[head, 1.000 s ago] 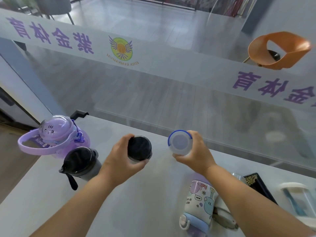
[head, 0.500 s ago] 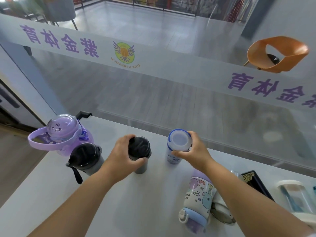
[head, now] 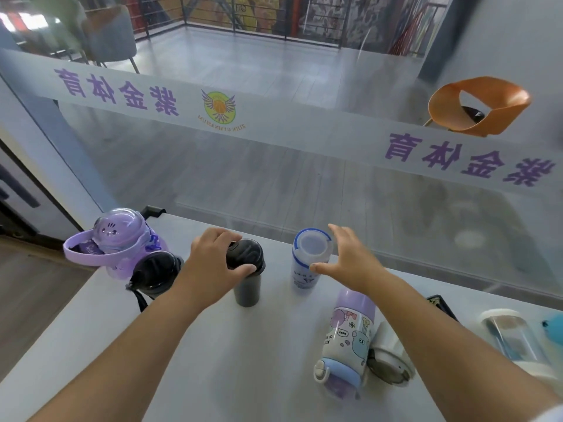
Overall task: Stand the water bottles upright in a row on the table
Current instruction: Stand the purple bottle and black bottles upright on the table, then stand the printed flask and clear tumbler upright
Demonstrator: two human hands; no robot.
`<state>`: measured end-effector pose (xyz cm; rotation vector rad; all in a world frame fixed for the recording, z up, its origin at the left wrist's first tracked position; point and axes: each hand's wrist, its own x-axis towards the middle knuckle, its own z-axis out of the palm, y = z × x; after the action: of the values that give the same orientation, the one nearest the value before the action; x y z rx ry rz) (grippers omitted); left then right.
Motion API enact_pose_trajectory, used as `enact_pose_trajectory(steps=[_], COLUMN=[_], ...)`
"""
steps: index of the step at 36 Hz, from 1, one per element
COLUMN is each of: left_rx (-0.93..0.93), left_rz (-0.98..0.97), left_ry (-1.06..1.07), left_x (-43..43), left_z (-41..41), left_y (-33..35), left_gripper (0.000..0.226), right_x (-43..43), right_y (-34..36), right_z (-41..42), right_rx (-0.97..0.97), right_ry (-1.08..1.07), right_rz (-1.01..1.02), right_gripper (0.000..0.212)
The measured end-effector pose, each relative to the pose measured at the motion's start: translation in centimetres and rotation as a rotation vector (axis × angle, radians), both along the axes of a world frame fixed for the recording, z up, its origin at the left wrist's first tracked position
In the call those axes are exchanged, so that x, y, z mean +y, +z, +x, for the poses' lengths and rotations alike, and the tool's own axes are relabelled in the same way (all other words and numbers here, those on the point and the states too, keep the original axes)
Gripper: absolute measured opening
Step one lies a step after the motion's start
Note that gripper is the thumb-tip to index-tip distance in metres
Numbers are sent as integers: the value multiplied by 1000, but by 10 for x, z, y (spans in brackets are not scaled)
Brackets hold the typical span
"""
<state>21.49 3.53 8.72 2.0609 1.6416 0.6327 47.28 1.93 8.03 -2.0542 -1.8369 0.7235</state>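
While the left hand (head: 213,263) wraps around the lid of the dark grey bottle (head: 247,272), thumb on the near side and fingers over the far rim, that bottle stands upright on the pale worktop (head: 198,360). Just to its right stands the white bottle with the blue-rimmed cap (head: 309,258), also upright; the right hand (head: 350,260) is spread wide beside it, fingers apart and holding nothing, thumb tip near the bottle's side. At the left end, 2 more bottles stand close together: a purple one with a domed lid and carry loop (head: 118,239) and a black-lidded one (head: 155,274) in front of it. Nearer the camera, a cartoon-printed bottle (head: 350,336) lies on its side, and a clear bottle (head: 511,336) lies at the right edge.
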Motion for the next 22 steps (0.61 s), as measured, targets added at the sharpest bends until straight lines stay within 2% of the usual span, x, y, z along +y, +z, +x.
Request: enact_pose_trajectory(steps=[4, 7, 12, 22], left_rx=[19, 2, 43, 193], left_rz=[92, 92, -17, -209], left_ry=[-65, -143, -268, -508], left_x=[-11, -23, -43, -71], left_z=[-1, -2, 3, 31], left_y=[10, 9, -4, -48], left_gripper=[37, 33, 20, 27], right_x=[-21, -42, -85, -168], right_y=[17, 22, 16, -4], right_z=[5, 9, 12, 23], right_rx=[-113, -144, -175, -229], right_ry=[17, -11, -59, -198], right_rz=[94, 88, 16, -144], right_gripper=[75, 59, 50, 36])
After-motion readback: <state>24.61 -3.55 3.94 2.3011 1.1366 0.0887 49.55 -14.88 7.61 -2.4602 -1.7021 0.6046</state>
